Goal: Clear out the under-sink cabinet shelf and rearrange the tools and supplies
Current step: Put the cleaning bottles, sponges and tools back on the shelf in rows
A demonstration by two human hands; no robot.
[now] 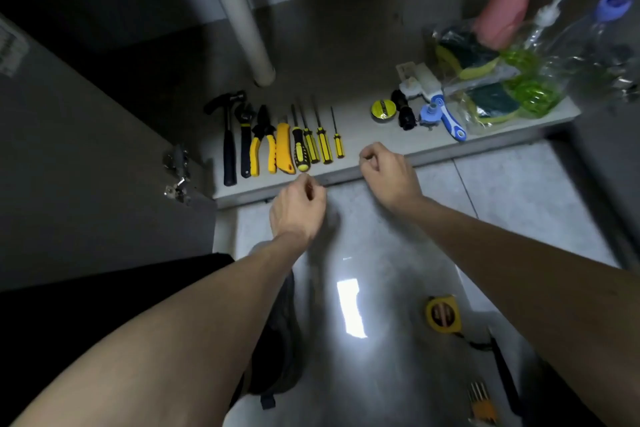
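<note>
Left hand (pixel 298 208) and right hand (pixel 387 174), fingers curled and holding nothing visible, hover at the front edge of the cabinet shelf (pixel 367 135). On the shelf, left of the white pipe (pixel 242 24): hammer (pixel 228 135), wrench (pixel 246 139), pliers (pixel 262 142), utility knife (pixel 284 149), four screwdrivers (pixel 323 146). Right of the pipe: sponges (pixel 481 80), bottles (pixel 585 55), tape roll (pixel 383 110).
</note>
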